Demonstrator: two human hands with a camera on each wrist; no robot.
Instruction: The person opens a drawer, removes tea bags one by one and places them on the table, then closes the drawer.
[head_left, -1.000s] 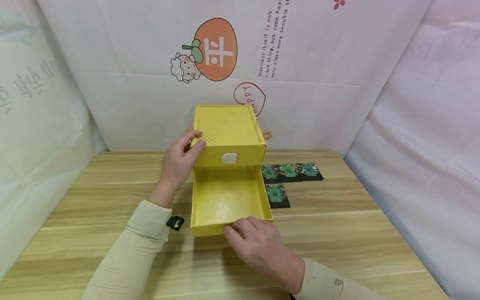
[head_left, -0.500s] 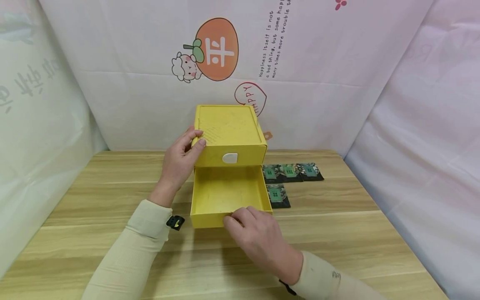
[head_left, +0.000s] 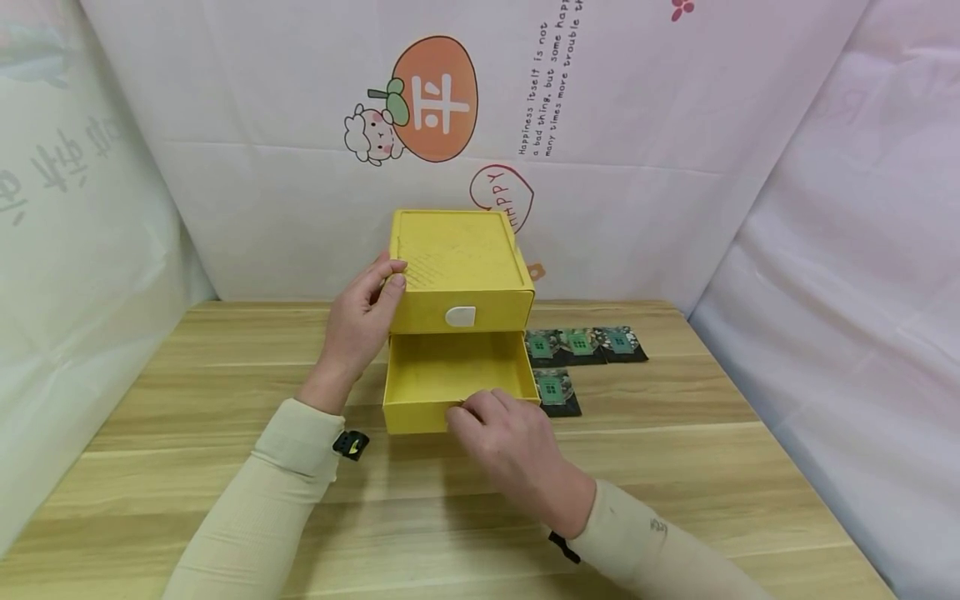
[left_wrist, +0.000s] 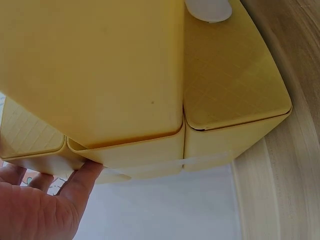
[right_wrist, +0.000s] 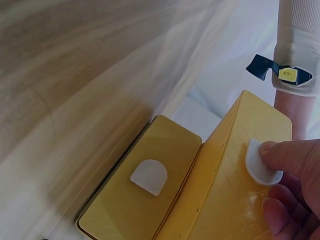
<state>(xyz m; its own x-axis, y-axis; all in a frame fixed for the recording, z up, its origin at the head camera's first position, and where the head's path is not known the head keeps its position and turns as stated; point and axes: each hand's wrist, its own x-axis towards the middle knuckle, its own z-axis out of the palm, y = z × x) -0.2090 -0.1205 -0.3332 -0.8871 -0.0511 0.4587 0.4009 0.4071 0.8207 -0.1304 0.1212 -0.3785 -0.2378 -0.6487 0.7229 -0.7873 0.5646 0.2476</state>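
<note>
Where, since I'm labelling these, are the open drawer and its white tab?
Open drawer [head_left: 420,418], head view, on its front panel.
White tab [right_wrist: 258,169], right wrist view, on its uncovered part.

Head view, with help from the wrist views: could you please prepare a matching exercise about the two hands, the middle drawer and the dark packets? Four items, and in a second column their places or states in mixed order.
Column one:
1. Left hand
2. Right hand
3. Middle drawer
4. Packets

Column two:
A. Flat on the table, beside the cabinet
B. Gripping a white tab
C. Partly pulled out
D. At the cabinet's upper edge

Right pairs: 1-D, 2-B, 3-C, 4-A.
</note>
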